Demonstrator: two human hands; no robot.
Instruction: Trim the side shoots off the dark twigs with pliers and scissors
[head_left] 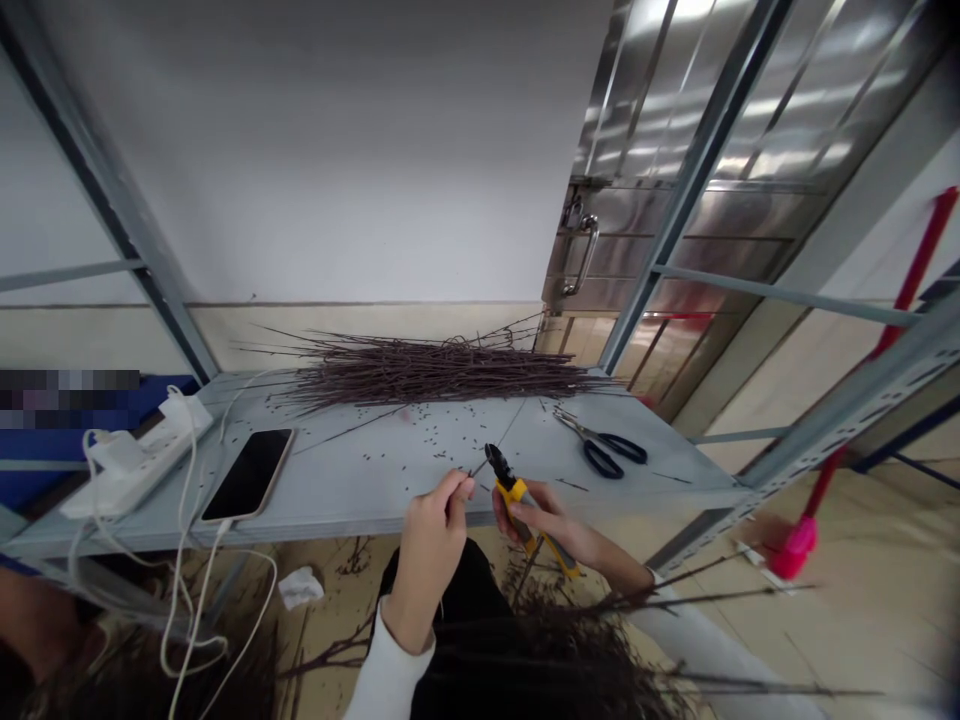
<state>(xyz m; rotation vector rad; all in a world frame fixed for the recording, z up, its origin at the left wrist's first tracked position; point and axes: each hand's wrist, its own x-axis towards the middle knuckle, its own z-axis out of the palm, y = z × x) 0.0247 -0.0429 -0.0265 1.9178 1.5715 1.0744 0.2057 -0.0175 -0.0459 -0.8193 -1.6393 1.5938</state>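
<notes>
Steel shelf (322,500); right hand (544,520) grips cutters (517,500); left hand (431,530) pinches twig (477,468).

Own body only, worn kit first. Left hand (431,550) and right hand (541,517) are bare, no gloves. Left sleeve (390,682) is white, long, plain fabric, with a soft rounded cuff sitting right at the wrist. Right sleeve (701,645) looks the same white, slightly grey in this light, but its cuff sits further up the forearm, so more bare arm shows on that side. Black trousers (457,600) fill the area below the hands, matt fabric, folds lost in shadow. Can't confirm the sleeves belong to one top: the torso is out of frame. Bottom edge is blurred, so fabric detail there is unreadable.
</notes>
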